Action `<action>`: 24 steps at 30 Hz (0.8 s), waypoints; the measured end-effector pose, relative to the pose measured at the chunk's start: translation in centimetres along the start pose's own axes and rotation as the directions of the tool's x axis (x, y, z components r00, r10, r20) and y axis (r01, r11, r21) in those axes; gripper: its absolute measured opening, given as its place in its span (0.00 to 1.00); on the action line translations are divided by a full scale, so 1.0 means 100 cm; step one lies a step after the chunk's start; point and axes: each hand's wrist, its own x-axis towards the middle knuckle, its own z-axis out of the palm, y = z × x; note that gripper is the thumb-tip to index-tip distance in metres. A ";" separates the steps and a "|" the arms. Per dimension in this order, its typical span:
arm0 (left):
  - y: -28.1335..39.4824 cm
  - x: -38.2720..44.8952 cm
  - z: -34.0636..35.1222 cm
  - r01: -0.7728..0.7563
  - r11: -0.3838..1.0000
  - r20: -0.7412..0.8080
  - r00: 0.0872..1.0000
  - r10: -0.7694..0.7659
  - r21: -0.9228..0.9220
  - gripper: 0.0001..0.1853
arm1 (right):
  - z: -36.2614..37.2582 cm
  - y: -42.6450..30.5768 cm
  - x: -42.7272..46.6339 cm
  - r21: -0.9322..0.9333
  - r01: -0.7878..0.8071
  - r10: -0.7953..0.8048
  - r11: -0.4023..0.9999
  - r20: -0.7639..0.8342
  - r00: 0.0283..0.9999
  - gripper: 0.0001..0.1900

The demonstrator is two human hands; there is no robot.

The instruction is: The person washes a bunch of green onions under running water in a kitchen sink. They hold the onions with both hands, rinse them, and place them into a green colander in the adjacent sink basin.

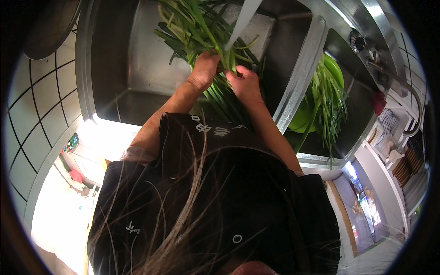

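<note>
A bunch of long leafy green stalks, likely scallions (192,31), lies in the large stainless steel sink basin (151,51). My left hand (206,68) grips the bunch from its left side, and my right hand (245,82) has its thumb and fingers closed on stalks at the right. A pale stream of water (242,22) falls onto the stalks just above my hands. The lower stalks run down between my forearms and pass behind the dark apron (220,134), which hides their ends.
Right of the metal divider (302,72), a second basin holds a bright green plastic bowl (302,118) with more long greens (325,103) draped over it. A curved metal pipe (414,96) arches beyond that basin. White tiles (41,103) cover the surface at the left.
</note>
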 end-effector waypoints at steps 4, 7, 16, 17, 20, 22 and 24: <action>0.008 -0.006 0.005 0.005 0.998 -0.021 1.000 -0.006 -0.066 0.11 | -0.003 0.000 0.005 0.141 -0.055 0.051 0.989 0.029 0.998 0.10; 0.010 -0.007 0.006 0.020 0.984 -0.067 0.997 -0.033 -0.179 0.10 | -0.004 0.004 0.009 0.193 -0.098 0.088 0.976 0.062 0.994 0.10; 0.007 -0.003 0.002 0.027 0.998 -0.107 0.994 -0.033 -0.056 0.11 | -0.003 -0.016 0.000 -0.182 0.083 -0.083 0.980 0.012 0.997 0.11; 0.005 -0.002 0.001 0.027 0.998 -0.115 0.993 -0.033 -0.056 0.11 | -0.003 -0.016 0.000 -0.217 0.103 -0.105 0.971 0.005 0.994 0.11; 0.005 -0.003 0.000 0.005 0.988 -0.056 0.998 -0.014 -0.155 0.12 | -0.003 -0.013 0.001 -0.186 0.108 -0.109 0.977 0.002 0.994 0.12; -0.001 0.003 -0.006 -0.001 0.983 -0.046 0.999 -0.008 -0.185 0.12 | -0.003 -0.011 0.003 -0.153 0.118 -0.119 0.981 0.004 0.993 0.12; -0.004 0.006 -0.008 0.001 0.985 -0.072 0.997 -0.013 -0.171 0.13 | -0.003 -0.009 0.004 -0.165 0.135 -0.135 0.977 0.013 0.991 0.13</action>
